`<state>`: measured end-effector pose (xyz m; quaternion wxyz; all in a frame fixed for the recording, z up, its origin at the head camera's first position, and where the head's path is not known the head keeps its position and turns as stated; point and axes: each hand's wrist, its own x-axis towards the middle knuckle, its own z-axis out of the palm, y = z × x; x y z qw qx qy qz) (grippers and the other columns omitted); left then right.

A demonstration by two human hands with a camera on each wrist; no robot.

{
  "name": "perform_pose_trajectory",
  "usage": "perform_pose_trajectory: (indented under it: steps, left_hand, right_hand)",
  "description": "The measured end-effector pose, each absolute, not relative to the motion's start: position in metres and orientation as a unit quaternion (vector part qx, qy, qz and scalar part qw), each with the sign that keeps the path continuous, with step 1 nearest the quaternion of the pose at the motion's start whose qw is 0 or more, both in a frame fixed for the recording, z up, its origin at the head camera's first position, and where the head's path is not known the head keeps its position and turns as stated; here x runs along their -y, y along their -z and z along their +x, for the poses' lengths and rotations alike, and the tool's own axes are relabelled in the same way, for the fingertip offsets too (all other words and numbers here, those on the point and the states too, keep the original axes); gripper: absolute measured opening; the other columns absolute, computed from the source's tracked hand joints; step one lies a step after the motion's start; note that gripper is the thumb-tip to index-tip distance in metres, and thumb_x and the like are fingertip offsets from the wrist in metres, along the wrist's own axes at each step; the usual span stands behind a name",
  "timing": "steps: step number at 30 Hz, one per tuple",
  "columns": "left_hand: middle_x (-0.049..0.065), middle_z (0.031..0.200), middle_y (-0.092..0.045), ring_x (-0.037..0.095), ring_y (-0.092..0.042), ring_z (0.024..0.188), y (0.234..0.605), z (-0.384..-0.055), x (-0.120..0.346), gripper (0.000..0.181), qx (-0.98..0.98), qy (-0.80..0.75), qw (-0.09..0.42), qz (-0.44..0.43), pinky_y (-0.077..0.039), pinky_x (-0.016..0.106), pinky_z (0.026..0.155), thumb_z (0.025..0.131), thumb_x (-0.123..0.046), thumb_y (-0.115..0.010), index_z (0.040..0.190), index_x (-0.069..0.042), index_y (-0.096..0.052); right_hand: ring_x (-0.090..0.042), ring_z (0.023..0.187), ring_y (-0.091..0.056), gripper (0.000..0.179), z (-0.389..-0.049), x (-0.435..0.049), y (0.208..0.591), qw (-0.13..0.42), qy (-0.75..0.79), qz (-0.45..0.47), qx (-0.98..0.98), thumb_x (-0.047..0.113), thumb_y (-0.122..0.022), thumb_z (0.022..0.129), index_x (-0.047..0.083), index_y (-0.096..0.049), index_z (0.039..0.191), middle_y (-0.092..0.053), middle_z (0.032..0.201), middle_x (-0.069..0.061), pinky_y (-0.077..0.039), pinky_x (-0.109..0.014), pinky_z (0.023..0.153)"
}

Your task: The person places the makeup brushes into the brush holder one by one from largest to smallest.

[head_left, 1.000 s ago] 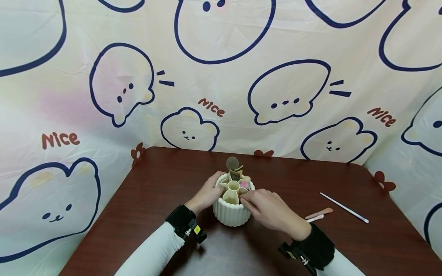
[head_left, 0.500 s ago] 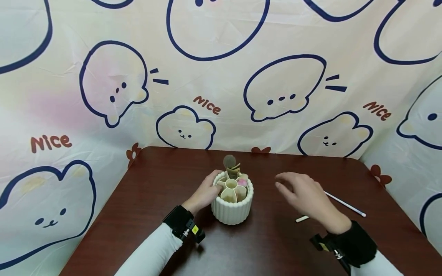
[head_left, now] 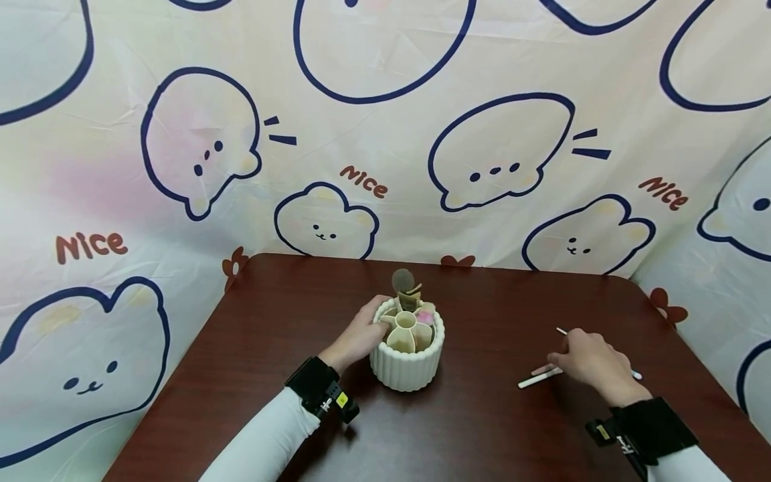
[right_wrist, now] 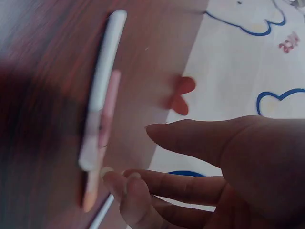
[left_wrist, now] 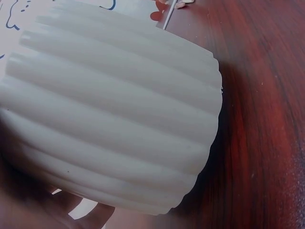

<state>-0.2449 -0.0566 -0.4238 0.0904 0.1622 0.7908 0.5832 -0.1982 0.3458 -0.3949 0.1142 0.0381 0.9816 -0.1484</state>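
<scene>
My left hand (head_left: 358, 335) grips the rim of a white ribbed holder (head_left: 406, 368), thumb over the inside edge. Its ribbed wall (left_wrist: 114, 105) fills most of the left wrist view. A cream petal-shaped divider (head_left: 406, 321) splits the holder into compartments. To the right, my right hand (head_left: 593, 361) hovers by a short white stick (right_wrist: 107, 52) and a pink brush (right_wrist: 109, 100) with an orange tip, lying side by side. In the right wrist view its thumb stands apart from the fingers, with nothing between them. The hand partly covers a longer thin white stick (head_left: 636, 375).
A dark brown table (head_left: 470, 428) carries everything. A grey round-topped item (head_left: 402, 281) stands up at the back of the holder, and a small pink item (head_left: 424, 317) sits in it. Behind the table hangs a cloth (head_left: 385, 147) printed with cartoon animals.
My right hand has left the holder's rim and moved right, over the brush and white sticks. My left hand keeps its grip, and the holder stays in about the same place.
</scene>
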Motion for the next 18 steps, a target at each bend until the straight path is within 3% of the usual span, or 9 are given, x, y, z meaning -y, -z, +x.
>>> perform_pose_trajectory:
  steps: [8,18]
  left_hand:
    - [0.017,0.140,-0.055,0.032,-0.050,0.130,0.421,-0.243,0.055,0.049,-0.787,-0.590,0.096,0.153,-0.038,0.054,0.110,0.091,0.004,-0.045,0.139,-0.002,-0.050]
    - [0.013,0.139,-0.056,0.027,-0.050,0.129,0.424,-0.244,0.056,0.049,-0.790,-0.586,0.096,0.154,-0.039,0.050,0.110,0.091,0.001,-0.045,0.139,-0.006,-0.051]
  right_hand:
    - [-0.025,0.072,-0.052,0.026,-0.209,-0.354,0.409,0.116,0.153,0.051,-0.980,0.028,-0.070,0.095,0.002,-0.070,0.088,-0.058,0.076,-0.009,-0.038,-0.043,0.062]
    - [-0.025,0.070,-0.054,0.023,-0.224,-0.345,0.421,0.078,0.158,0.032,-0.984,0.025,-0.070,0.094,0.003,-0.067,0.090,-0.060,0.078,-0.009,-0.040,-0.040,0.057]
